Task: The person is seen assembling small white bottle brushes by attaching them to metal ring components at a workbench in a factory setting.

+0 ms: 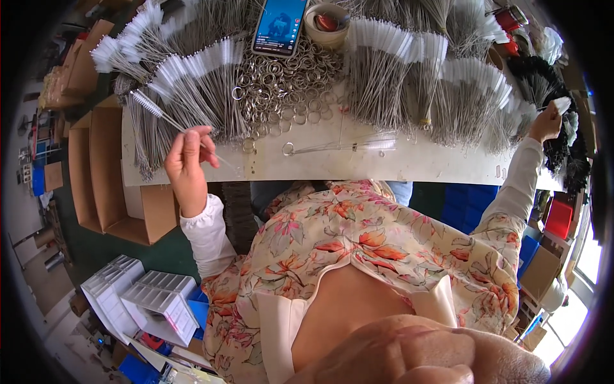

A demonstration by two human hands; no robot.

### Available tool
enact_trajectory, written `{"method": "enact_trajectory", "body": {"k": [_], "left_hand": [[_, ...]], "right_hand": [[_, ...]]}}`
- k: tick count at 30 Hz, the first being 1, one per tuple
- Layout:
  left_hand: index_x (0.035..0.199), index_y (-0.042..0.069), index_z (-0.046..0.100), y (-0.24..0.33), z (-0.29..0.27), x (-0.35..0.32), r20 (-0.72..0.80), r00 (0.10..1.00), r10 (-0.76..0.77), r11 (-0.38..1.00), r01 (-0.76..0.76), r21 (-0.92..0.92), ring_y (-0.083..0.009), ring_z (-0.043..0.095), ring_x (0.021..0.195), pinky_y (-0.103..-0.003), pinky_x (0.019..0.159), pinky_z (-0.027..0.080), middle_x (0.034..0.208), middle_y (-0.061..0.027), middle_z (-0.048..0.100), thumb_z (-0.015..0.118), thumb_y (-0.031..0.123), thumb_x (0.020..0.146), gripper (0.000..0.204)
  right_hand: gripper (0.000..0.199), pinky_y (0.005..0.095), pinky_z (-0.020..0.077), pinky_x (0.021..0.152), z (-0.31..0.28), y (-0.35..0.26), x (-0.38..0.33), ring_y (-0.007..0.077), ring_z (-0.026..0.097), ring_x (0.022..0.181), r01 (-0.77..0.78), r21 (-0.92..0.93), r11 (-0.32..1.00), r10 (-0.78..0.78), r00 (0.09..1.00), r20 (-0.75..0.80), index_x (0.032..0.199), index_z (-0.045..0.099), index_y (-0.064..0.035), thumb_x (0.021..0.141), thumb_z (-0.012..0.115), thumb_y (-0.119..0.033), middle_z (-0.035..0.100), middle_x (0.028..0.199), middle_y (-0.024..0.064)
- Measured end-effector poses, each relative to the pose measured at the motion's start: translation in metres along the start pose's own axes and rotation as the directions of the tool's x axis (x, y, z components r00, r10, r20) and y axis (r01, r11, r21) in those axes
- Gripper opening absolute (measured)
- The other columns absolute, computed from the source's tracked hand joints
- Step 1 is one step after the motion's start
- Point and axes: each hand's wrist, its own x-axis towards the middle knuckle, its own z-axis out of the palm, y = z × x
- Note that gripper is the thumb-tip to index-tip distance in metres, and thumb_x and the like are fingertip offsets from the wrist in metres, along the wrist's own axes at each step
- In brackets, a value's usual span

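Observation:
My left hand (190,160), over the table's left front, pinches the thin wire stem of a white-bristled wire brush (147,104). Its bristle end points up and left, and the stem's tail sticks out beyond my fingers. Far out to the right, my right hand (547,123) is closed at a white tuft (561,105) beside black-bristled brushes (536,70); what the fingers hold is too small to tell. Between the hands, a few white brushes (374,144) lie on the tabletop with their stems at a metal ring (288,148).
Loose metal rings (288,83) are heaped mid-table. Bundles of white brushes (396,77) stand in rows on both sides. A phone (278,27) and a bowl (327,25) sit at the back. Cardboard boxes (115,173) and white plastic bins (160,297) are on the left.

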Motion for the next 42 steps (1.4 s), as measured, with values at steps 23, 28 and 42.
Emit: {"method": "enact_trajectory", "body": {"k": [23, 28, 42], "left_hand": [[0.099, -0.004, 0.052, 0.003, 0.130, 0.009, 0.053, 0.703, 0.709, 0.705, -0.704, -0.084, -0.0221, 0.064, 0.077, -0.028, 0.064, 0.055, 0.096, -0.0136, 0.053, 0.052, -0.005, 0.086, 0.013], [0.102, -0.001, 0.061, -0.014, 0.165, -0.003, 0.205, 0.644, 0.737, 0.663, -0.748, -0.034, -0.0224, 0.060, 0.089, -0.027, 0.072, 0.051, 0.105, -0.0149, 0.054, 0.068, -0.004, 0.071, 0.032], [0.140, 0.002, 0.018, 0.008, 0.145, -0.014, 0.619, 0.586, 0.523, 0.845, -0.452, -0.287, -0.0273, 0.049, 0.113, -0.040, 0.095, 0.039, 0.133, -0.0208, 0.038, 0.069, 0.032, 0.079, 0.086]], "right_hand": [[0.032, 0.0279, 0.0430, 0.085, -0.167, -0.354, -0.268, 0.0148, 0.055, 0.096, -0.924, 0.372, 0.088, -0.592, 0.252, 0.766, 0.106, 0.064, -0.0022, 0.092, 0.052, -0.029, 0.062, 0.100, 0.0061], [0.031, 0.0306, 0.0457, 0.087, -0.171, -0.360, -0.280, 0.0165, 0.060, 0.082, -0.908, -0.234, -0.348, -0.583, 0.015, 0.812, 0.101, 0.061, -0.0013, 0.094, 0.048, -0.029, 0.064, 0.090, 0.0059], [0.011, 0.0259, 0.0458, 0.056, -0.212, -0.341, -0.245, 0.0105, 0.056, 0.062, -0.547, 0.614, 0.569, -0.742, -0.019, 0.670, 0.090, 0.061, 0.0007, 0.086, 0.056, -0.008, 0.061, 0.070, 0.0031]]}}
